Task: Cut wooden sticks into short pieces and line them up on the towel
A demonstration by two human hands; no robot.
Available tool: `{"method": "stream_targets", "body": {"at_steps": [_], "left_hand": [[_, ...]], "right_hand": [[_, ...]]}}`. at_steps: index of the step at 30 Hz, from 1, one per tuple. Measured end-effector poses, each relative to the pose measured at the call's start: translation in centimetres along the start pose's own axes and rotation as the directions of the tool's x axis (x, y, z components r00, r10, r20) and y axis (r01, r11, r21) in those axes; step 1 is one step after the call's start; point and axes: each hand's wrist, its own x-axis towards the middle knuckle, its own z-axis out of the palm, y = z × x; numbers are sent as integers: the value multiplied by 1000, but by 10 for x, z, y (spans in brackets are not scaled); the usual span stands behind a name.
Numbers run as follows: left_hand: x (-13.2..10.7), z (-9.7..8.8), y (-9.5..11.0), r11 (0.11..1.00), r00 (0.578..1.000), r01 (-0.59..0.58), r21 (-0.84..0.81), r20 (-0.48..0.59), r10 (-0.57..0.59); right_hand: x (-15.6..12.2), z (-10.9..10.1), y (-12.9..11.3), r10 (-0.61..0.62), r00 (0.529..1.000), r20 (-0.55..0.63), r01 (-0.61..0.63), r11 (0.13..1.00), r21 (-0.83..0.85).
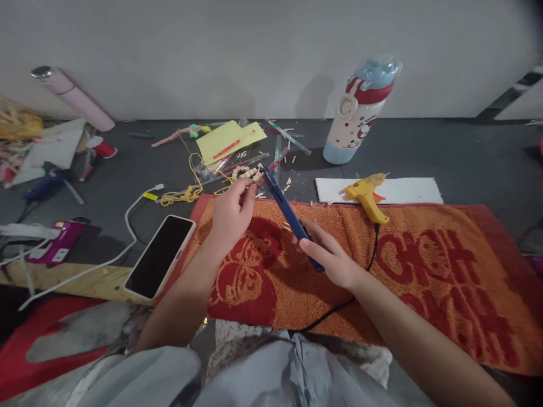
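Note:
My left hand [231, 213] pinches a small piece made of short pale wooden sticks [248, 172] joined in a row, held just above the far edge of an orange and red towel [424, 265]. My right hand [328, 254] is closed around the handle of a long dark blue tool [285, 208]. The tool's far tip reaches the stick piece. Both hands hover over the towel's left half.
A yellow glue gun [367, 195] lies on the towel's far edge beside a white board [407, 189]. A phone [161, 255] with a white cable sits left. A blue and white bottle [360, 113], yellow paper [229, 138], yellow string [182, 195] and scraps lie beyond.

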Motion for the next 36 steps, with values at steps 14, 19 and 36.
{"method": "stream_targets", "body": {"at_steps": [14, 19, 36], "left_hand": [[1, -4, 3, 997, 994, -55, 46, 93, 50], [-1, -2, 5, 992, 991, -48, 121, 126, 33], [-7, 28, 2, 945, 754, -272, 182, 650, 91]], "right_hand": [[-3, -3, 9, -56, 998, 31, 60, 988, -142], [1, -5, 4, -54, 998, -36, 52, 996, -73], [16, -19, -7, 38, 963, -268, 46, 953, 300]]}}
